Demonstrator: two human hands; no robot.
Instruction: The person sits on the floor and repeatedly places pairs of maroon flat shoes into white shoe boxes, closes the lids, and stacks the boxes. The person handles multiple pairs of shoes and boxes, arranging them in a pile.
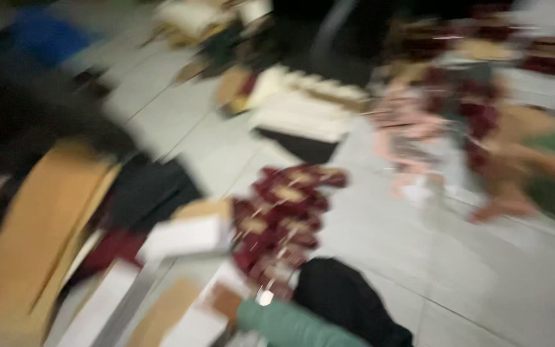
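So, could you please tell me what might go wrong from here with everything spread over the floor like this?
Three risks, all tentative because the view is badly motion-blurred:
1. The pile of dark red pieces lies loose on the tiled floor, so it could be scattered or stepped on.
2. Cardboard sheets and white boxes crowd the left side, a likely trip hazard.
3. Another person's bare foot rests close to the pink sheets and could crease them.
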